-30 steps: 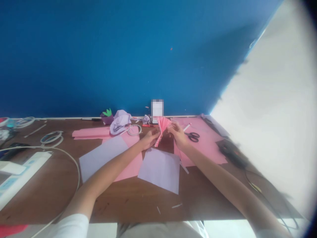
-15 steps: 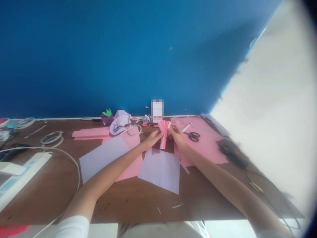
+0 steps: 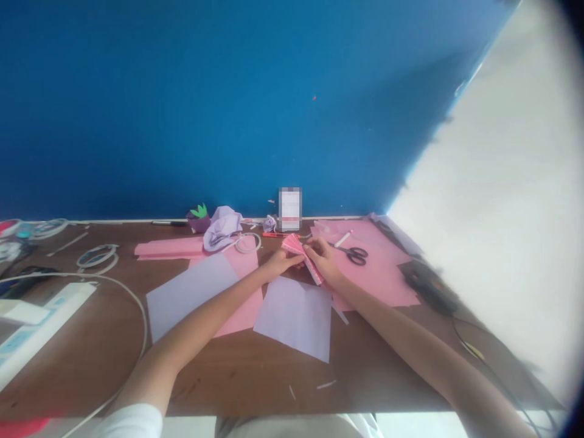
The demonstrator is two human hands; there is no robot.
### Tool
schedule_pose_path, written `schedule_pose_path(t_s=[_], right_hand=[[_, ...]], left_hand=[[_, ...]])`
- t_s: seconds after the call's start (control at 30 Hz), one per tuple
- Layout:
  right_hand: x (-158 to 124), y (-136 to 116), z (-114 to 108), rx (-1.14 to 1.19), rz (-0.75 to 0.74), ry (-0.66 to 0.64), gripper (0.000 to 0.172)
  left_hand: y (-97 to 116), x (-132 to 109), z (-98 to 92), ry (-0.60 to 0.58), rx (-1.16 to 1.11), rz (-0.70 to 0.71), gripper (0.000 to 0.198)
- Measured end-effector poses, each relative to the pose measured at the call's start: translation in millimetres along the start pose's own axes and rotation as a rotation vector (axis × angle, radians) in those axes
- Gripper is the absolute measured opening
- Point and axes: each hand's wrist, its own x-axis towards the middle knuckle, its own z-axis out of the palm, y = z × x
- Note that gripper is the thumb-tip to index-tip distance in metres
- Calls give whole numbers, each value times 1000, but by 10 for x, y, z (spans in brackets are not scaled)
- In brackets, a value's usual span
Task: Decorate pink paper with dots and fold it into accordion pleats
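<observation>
A pleated pink paper fan [image 3: 295, 244] is held over the middle of the table, its upper end spread and its narrow folded part slanting down to the right. My left hand [image 3: 280, 263] is closed on its left side, fingers partly hidden behind it. My right hand [image 3: 320, 253] pinches it from the right, near where the pleats gather. Just below the hands lies a lilac paper sheet [image 3: 294, 319]. Black-handled scissors [image 3: 357, 255] rest on a large pink sheet [image 3: 387, 283] to the right, with a white pen-like stick [image 3: 344, 238] beside them.
Lilac and pink sheets [image 3: 194, 292] lie on the left under crumpled lilac paper [image 3: 222, 228] and a tape roll [image 3: 247, 243]. A small purple pot with green leaves [image 3: 199, 218] stands near the wall. A power strip [image 3: 43, 325] is far left; a black device [image 3: 431, 289] is right.
The pink fan has tilted, its spread top leaning left and its lower end swinging right. Both hands have moved down slightly with it.
</observation>
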Motion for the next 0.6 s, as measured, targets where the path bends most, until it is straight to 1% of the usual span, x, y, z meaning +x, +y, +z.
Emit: schedule_pose_path(t_s=[0.07, 0.13, 0.2, 0.27, 0.37, 0.47, 0.53, 0.6], right_hand=[[-19, -52, 15, -36, -11, -32, 27], [-35, -104, 22, -87, -35, -53, 26], [-44, -142, 21, -154, -77, -38, 24], [-48, -156, 16, -200, -114, -28, 23], [-49, -145, 20, -191, -125, -56, 23], [-59, -132, 47, -175, -126, -55, 22], [-77, -133, 66, -210, -149, -62, 23], [-99, -134, 75, -296, -202, -63, 21]], left_hand=[[-9, 4, 1, 38, -36, 8, 37], [-18, 15, 1, 114, -86, 16, 35], [-20, 30, -5, 189, -163, 30, 34], [-13, 44, -18, 232, -262, 44, 33], [2, 60, -41, 255, -390, 49, 32], [7, 69, -57, 256, -454, 46, 32], [6, 69, -61, 249, -473, 50, 32], [8, 65, -60, 242, -492, 63, 31]])
